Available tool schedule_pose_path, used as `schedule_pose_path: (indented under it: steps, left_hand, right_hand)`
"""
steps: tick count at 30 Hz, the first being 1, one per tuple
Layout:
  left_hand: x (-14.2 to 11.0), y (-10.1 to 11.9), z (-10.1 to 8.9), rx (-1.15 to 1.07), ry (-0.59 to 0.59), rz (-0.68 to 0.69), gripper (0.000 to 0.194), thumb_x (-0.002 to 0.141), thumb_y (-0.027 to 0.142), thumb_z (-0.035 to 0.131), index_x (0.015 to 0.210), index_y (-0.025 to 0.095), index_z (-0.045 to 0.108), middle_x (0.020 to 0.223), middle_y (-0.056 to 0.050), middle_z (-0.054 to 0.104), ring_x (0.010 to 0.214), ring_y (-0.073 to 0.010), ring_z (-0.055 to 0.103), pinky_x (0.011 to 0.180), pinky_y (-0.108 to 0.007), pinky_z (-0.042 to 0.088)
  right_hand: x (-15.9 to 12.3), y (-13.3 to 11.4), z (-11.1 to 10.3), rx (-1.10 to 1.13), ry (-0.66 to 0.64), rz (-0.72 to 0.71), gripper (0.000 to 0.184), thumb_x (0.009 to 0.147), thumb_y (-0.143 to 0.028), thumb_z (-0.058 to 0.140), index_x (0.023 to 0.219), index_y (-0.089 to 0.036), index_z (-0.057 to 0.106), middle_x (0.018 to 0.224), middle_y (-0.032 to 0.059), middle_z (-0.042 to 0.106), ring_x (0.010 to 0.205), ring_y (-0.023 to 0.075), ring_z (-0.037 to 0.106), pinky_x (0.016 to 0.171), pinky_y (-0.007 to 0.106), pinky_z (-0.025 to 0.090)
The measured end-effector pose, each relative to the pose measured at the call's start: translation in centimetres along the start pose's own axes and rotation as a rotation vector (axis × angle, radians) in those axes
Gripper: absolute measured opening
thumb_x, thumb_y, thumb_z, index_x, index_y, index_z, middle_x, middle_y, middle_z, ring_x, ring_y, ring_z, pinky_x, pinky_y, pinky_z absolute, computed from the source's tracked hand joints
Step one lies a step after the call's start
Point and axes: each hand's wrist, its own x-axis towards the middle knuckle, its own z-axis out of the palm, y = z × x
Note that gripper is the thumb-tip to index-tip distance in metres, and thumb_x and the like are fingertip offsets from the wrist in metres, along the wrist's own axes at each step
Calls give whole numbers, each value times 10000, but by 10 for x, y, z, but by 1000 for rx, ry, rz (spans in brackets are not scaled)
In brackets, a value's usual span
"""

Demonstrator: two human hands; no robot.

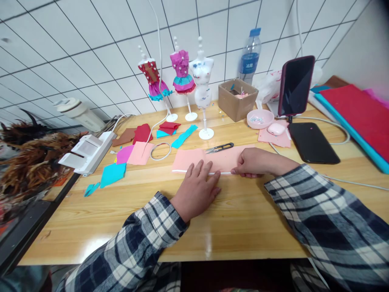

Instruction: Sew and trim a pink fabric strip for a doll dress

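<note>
With the sheet's middle as my clock centre and twelve toward the wall, I find the wooden table (237, 227) giving flat support on every side. The peach sheet (225, 160) lies flat on it, in front of me; I cannot tell whether it is one piece or two overlapped. My left hand (197, 190), reaching in from seven, is flat and relaxed, fingers spread over the near edge, grasping nothing. My right hand (255, 162), at three, is curled, thumb against forefinger at that edge; whether it pinches or merely presses, I cannot tell. The black snips (221, 148) rest just past twelve, blades toward nine; in my judgement they should be moved off before the sheet is shifted. The white strip (225, 173) runs along the six o'clock edge, its far-left end showing at eight. I would recommend anchoring with the left hand, working from eight toward four in short lengths, keeping the strip parallel to the edge and pressing without stretching; hard pulling would likely pucker the sheet.
</note>
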Motion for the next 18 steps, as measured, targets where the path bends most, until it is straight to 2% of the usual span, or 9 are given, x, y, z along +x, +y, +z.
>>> schedule_pose_path:
  steps: [5,8,10,12,14,15,16,18]
  left_hand:
    - [-1,0,-1,-16,14,2,451,940,423,481,1342,226,529,1485,-141,430,1386,-380,347,1123,-615,263]
    - [-2,-2,-1,-39,30,14,449,939,438,479,1332,227,526,1494,-132,421,1404,-355,324,1137,-617,233]
    - [-3,-3,-1,-49,38,24,452,942,453,465,1326,221,525,1498,-125,421,1411,-342,316,1147,-611,214]
    - [-3,-5,0,-62,38,39,460,946,459,454,1329,212,516,1487,-112,441,1400,-324,336,1152,-591,221]
    - [-3,-6,0,-82,26,49,474,951,458,447,1348,202,494,1467,-96,472,1367,-299,388,1143,-551,272]
    - [-3,-6,1,-92,17,49,482,955,457,441,1359,198,482,1461,-91,482,1350,-290,411,1131,-530,302]
    - [-3,-6,1,-101,8,47,490,958,459,434,1368,193,471,1459,-89,486,1337,-285,426,1119,-513,326]
    - [-3,-6,1,-112,-6,45,499,965,464,414,1376,186,460,1468,-93,476,1332,-286,433,1103,-497,351]
  right_hand:
    - [3,9,-1,19,15,-17,303,761,-407,654,563,-180,618,531,45,631,459,151,564,440,257,382]
    - [-1,12,-7,78,56,-31,366,784,-490,618,580,-186,627,480,10,573,417,126,507,424,248,354]
    - [-1,14,-11,36,170,-29,437,807,-563,567,580,-195,632,438,-6,525,400,128,479,420,257,324]
    - [4,17,-10,-51,359,-41,470,844,-579,509,602,-201,647,467,5,558,447,153,521,441,273,324]
    - [13,17,-4,-103,606,-121,384,890,-490,481,743,-205,693,664,36,688,620,192,625,525,288,404]
    - [19,17,-1,-122,697,-191,283,893,-396,499,893,-209,710,831,49,737,752,210,662,614,300,461]
    - [26,16,4,-159,770,-294,272,888,-292,501,1060,-203,692,1034,67,736,931,225,661,751,319,491]
    - [37,14,11,-272,805,-477,425,886,-147,452,1281,-195,599,1308,78,637,1186,231,571,966,360,442]
